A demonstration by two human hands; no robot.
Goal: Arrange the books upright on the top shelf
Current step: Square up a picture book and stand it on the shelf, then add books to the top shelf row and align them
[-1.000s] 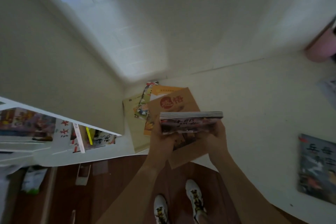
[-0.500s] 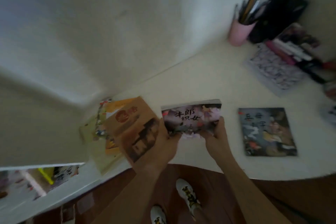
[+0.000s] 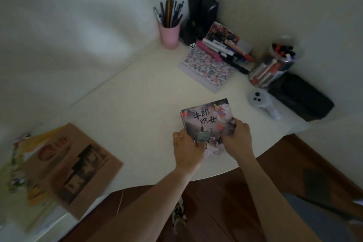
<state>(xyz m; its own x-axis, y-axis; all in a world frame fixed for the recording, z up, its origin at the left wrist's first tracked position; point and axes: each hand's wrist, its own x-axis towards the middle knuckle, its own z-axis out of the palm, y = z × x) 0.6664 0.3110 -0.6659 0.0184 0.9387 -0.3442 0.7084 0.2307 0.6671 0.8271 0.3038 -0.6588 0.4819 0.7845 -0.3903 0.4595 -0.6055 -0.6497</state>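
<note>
A small stack of thin picture books (image 3: 208, 122), with a dark flowery cover and black characters on top, lies low over the white desk (image 3: 137, 104) near its front edge. My left hand (image 3: 186, 147) grips the stack's near left corner. My right hand (image 3: 238, 139) grips its near right side, thumb on the cover. A brown-covered book (image 3: 72, 167) lies flat on a loose pile of other books (image 3: 21, 163) at the desk's left end. No shelf is in view.
At the back right stand a pink pen cup (image 3: 169, 33), a black bag (image 3: 202, 12), a patterned notebook (image 3: 208, 68) with markers, a clear jar of pens (image 3: 275, 63), a black pouch (image 3: 300, 96) and a white controller (image 3: 261, 102). Wooden floor (image 3: 225, 202) lies below.
My view swung right along the desk. Both hands carried the stack rightwards, away from the brown book pile, and lowered it where a dark-covered book lay; that book no longer shows.
</note>
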